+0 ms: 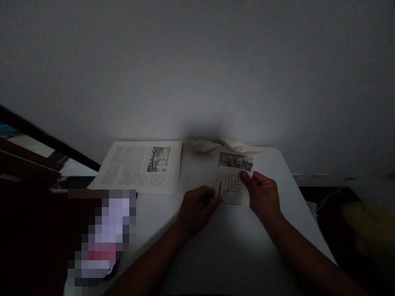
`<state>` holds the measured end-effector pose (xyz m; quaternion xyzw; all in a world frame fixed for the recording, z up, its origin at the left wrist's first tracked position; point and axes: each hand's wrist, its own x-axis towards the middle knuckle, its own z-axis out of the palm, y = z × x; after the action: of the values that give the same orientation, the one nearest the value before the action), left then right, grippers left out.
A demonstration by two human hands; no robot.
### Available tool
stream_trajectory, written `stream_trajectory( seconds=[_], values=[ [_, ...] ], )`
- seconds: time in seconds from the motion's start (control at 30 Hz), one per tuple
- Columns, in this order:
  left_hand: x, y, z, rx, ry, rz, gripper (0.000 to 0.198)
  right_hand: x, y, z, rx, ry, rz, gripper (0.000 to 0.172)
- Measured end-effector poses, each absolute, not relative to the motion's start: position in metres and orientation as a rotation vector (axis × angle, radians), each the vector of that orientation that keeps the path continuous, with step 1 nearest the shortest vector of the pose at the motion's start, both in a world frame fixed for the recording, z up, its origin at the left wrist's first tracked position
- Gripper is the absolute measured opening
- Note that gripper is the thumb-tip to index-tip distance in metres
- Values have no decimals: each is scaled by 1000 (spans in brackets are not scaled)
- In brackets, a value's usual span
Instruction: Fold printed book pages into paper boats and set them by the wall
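Between my hands is a folded sheet of printed paper [233, 181], held up above the table, with a dark picture along its top and lines of text below. My left hand [197, 207] pinches its lower left corner between thumb and fingers. On the right edge, my right hand [265, 193] grips the sheet with the thumb on the front and the fingers behind. Just beyond it, two folded paper boats lie against the wall: a left paper boat [200, 145] and a right paper boat [239, 146].
A stack of printed pages [132, 166] lies at the back left of the white table [197, 246]. A pixelated bright object [106, 230] sits at the table's left edge. The grey wall [197, 74] borders the back. A yellowish thing [370, 230] is at the far right.
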<state>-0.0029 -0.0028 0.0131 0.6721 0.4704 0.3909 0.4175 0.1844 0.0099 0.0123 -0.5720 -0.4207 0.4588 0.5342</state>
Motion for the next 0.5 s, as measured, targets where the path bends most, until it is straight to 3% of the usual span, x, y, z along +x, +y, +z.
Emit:
stream_trajectory(
  seconds=[0.1,0.3,0.5],
  values=[
    [-2,0,6,1619,1271,1144,39,182,9,13,-1360,-1048,1103,29],
    [-2,1,3,1824,1398,1047,30,178,6,14,-1295,-1139,1201,28],
    [-1,1,-2,1670,1431,1102,57,178,6,12,-1197,-1172,1257,27]
  ],
)
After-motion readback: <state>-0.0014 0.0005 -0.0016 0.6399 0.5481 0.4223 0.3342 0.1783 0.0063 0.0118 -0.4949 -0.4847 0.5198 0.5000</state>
